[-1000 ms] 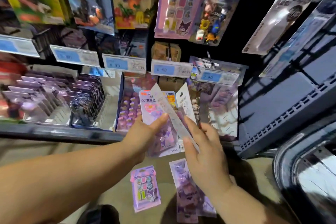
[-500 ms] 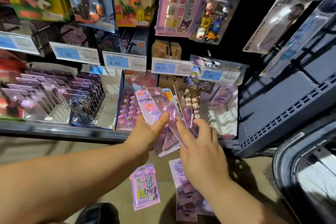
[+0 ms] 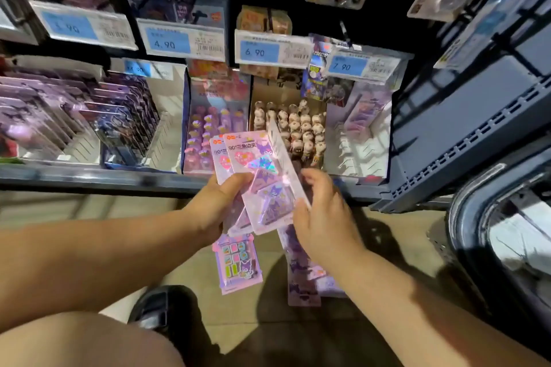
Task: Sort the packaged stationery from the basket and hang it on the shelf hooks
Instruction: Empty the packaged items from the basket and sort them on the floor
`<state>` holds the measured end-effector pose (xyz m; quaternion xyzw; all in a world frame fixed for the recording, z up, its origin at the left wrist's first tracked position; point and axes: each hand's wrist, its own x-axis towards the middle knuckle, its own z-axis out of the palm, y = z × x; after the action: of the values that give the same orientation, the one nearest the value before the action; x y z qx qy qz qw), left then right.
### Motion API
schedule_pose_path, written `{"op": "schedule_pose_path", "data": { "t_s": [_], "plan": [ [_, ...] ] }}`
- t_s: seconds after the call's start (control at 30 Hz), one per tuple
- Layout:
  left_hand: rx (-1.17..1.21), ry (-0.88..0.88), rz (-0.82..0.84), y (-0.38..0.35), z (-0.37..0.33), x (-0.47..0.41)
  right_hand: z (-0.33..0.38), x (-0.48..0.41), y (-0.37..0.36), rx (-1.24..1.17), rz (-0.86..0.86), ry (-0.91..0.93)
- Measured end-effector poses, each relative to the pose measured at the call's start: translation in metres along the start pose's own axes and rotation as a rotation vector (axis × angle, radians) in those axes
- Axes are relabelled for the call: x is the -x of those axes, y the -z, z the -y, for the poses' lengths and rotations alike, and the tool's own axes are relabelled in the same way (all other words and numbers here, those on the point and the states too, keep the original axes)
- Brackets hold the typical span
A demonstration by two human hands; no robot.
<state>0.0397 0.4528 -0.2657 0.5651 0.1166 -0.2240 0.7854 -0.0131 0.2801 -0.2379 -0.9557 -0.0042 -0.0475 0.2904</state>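
My left hand [image 3: 216, 205] grips a fan of pink and purple clip packs [image 3: 253, 158], thumb across their fronts. At the right edge of the fan, my right hand [image 3: 322, 211] pinches one thin clear pack [image 3: 281, 155] that stands edge-on. Both hands are in front of the bottom shelf [image 3: 89, 179]. On the floor below lie a purple eraser pack [image 3: 237, 262] and a long purple pack [image 3: 301, 274], partly hidden by my right wrist. More packs hang from hooks above the price tags [image 3: 185, 42].
Display boxes of pens with figure tops [image 3: 298, 125] and purple cards [image 3: 74, 116] fill the bottom shelf. A dark basket rim [image 3: 477, 217] curves at the right. My shoe [image 3: 161, 307] and knee sit at the lower left.
The view has tilted down and closer to the shelf. The packs have closed from a wide fan into a tighter stack, and my right hand now holds the rightmost pack edge-on.
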Motion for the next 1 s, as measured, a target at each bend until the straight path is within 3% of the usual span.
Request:
{"op": "schedule_pose_path", "data": {
  "t_s": [0.1, 0.2, 0.37, 0.57, 0.83, 1.0],
  "plan": [
    [-0.023, 0.060, 0.004, 0.006, 0.019, -0.001, -0.021, 0.003, -0.009, -0.167, -0.029, -0.174],
    [-0.104, 0.138, 0.010, 0.011, 0.036, 0.001, -0.044, 0.020, -0.026, -0.152, 0.088, -0.267],
    [-0.194, 0.224, -0.026, 0.020, 0.048, -0.004, -0.095, 0.042, -0.047, 0.121, 0.243, -0.540],
    [-0.166, 0.304, -0.036, 0.028, 0.066, -0.005, -0.147, 0.057, -0.060, 0.493, 0.494, -0.375],
    [-0.185, 0.378, -0.056, 0.029, 0.081, -0.008, -0.153, 0.057, -0.081, 0.414, 0.697, -0.244],
    [-0.142, 0.387, 0.024, 0.029, 0.079, -0.006, -0.158, 0.062, -0.083, 0.355, 0.830, -0.226]
  ]
}}
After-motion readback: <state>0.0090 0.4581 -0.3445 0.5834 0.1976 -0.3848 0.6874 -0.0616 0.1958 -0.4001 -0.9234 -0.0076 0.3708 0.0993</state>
